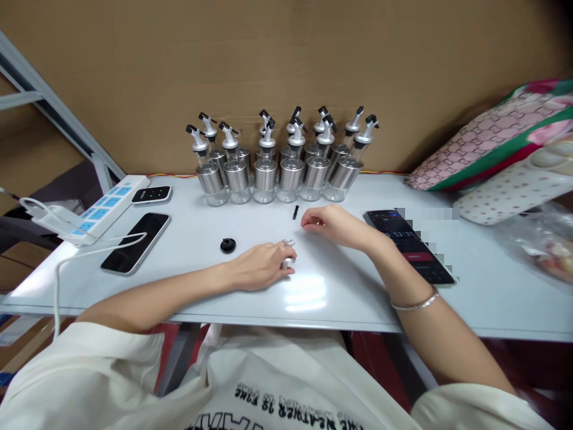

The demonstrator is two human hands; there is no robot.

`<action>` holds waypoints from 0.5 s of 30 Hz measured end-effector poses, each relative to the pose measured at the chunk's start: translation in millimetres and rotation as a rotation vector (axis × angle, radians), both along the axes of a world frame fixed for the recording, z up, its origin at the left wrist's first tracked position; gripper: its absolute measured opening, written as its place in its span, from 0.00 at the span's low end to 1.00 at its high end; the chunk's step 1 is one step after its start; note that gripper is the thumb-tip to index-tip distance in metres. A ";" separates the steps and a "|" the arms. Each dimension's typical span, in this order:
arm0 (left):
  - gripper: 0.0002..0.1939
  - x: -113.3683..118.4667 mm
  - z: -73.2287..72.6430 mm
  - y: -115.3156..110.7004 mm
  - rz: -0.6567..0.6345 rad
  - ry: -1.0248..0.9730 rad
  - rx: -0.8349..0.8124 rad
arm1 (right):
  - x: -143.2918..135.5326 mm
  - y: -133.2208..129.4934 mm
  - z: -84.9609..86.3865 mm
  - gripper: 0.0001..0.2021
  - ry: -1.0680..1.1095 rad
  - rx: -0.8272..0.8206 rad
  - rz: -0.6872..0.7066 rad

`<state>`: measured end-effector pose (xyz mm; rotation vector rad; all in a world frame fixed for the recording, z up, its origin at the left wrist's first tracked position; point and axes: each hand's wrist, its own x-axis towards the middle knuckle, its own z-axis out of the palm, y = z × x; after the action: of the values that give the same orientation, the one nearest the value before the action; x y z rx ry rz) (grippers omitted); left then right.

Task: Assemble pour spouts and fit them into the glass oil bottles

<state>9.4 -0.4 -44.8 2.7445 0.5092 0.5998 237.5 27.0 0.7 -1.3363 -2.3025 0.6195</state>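
Observation:
My left hand (259, 267) rests on the table with its fingers closed around a silver pourer top (289, 261), partly hidden by the fingers. To the right, my right hand (331, 226) hovers low over the table, fingers curled in toward the thumb. Whatever it pinches, if anything, is too small or hidden to see. Just left of those fingertips lies a small black lever-like piece (295, 212), apart from the hand. A round black stopper (228, 245) sits on the table left of my left hand.
Several glass-and-steel oil bottles (264, 174) with pourer tops stand in rows at the back. At left are a power strip (107, 206), a small black device (152, 194) and a cabled phone (136, 243). Another phone (414, 245) lies by my right forearm; bags (487, 137) lie far right.

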 end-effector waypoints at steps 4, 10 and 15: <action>0.12 -4.3 -1.5 10.8 -0.024 -0.004 0.042 | -8.5 -6.8 9.5 0.11 0.190 -0.041 0.038; 0.12 -5.6 -0.1 10.4 -0.063 -0.051 0.085 | -17.5 -19.2 15.3 0.12 0.439 -0.175 0.107; 0.13 -7.2 0.5 10.0 -0.039 -0.042 0.073 | -19.4 -23.3 12.8 0.08 0.599 -0.351 0.154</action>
<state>2.1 9.6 -44.3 2.7966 0.4312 0.6773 218.1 3.6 13.5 -0.9309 -1.8587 1.3206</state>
